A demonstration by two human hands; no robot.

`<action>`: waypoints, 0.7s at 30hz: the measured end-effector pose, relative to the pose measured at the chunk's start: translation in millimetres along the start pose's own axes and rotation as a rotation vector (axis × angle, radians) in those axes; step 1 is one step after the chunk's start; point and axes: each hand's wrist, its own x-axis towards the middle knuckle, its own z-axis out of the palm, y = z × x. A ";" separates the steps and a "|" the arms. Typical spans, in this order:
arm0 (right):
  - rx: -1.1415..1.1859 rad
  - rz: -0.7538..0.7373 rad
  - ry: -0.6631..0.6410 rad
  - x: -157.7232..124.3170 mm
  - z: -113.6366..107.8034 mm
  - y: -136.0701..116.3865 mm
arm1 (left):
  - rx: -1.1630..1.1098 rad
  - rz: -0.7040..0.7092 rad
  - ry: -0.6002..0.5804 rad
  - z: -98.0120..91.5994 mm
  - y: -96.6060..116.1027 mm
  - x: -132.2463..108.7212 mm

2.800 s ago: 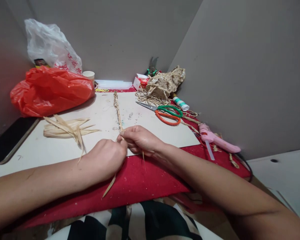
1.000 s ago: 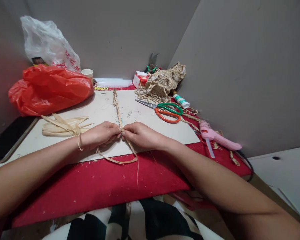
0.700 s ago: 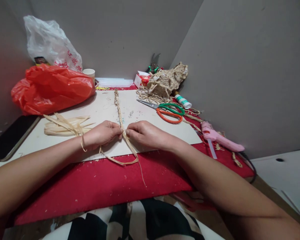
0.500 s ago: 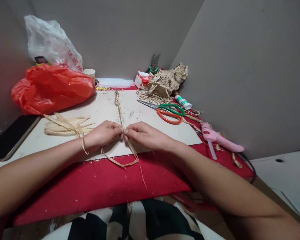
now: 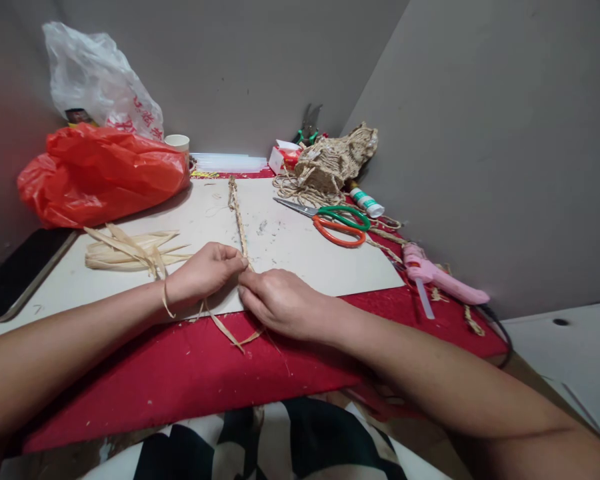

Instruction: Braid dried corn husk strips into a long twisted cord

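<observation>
A long braid of dried husk strips point(image 5: 237, 213) lies down the middle of a pale board point(image 5: 290, 253). My left hand point(image 5: 205, 270) pinches the braid's near end at the board's front edge. Just below and to the right, my right hand point(image 5: 280, 303) grips loose husk strands point(image 5: 230, 331) that trail from the braid onto the red cloth point(image 5: 180, 380). One thin strand curls over my left wrist. A bundle of loose husk strips point(image 5: 130, 250) lies on the board to the left of my left hand.
Green-and-orange scissors point(image 5: 337, 223), a woven husk piece point(image 5: 330, 163), a glue tube point(image 5: 367, 201) and a pink glue gun point(image 5: 440, 280) lie at the right. A red bag point(image 5: 100, 175), a white bag point(image 5: 100, 87), a cup point(image 5: 177, 142) and a phone point(image 5: 20, 270) sit at the left.
My right hand has pulled its strands down and toward me, off the board onto the red cloth. The left hand keeps its pinch on the braid's end.
</observation>
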 end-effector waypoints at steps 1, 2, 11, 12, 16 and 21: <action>0.053 -0.050 -0.038 -1.7 -3.1 -0.2 | -0.002 -0.008 -0.010 -0.4 -0.2 0.2; 0.119 -0.114 -0.100 -3.8 -7.2 -0.3 | -0.005 -0.017 -0.016 -0.7 -0.4 0.5; 0.605 0.111 0.305 3.2 -29.7 24.9 | -0.086 -0.030 -0.059 -2.1 1.1 1.2; 0.647 0.168 0.375 7.3 -26.8 28.1 | -0.087 -0.028 -0.060 -2.4 1.3 1.4; 1.046 0.234 0.086 17.6 -11.4 29.1 | -0.083 0.004 -0.098 -3.9 -0.1 2.9; 1.349 0.267 -0.250 18.0 -4.8 30.9 | -0.066 0.002 -0.087 -6.2 -1.4 4.3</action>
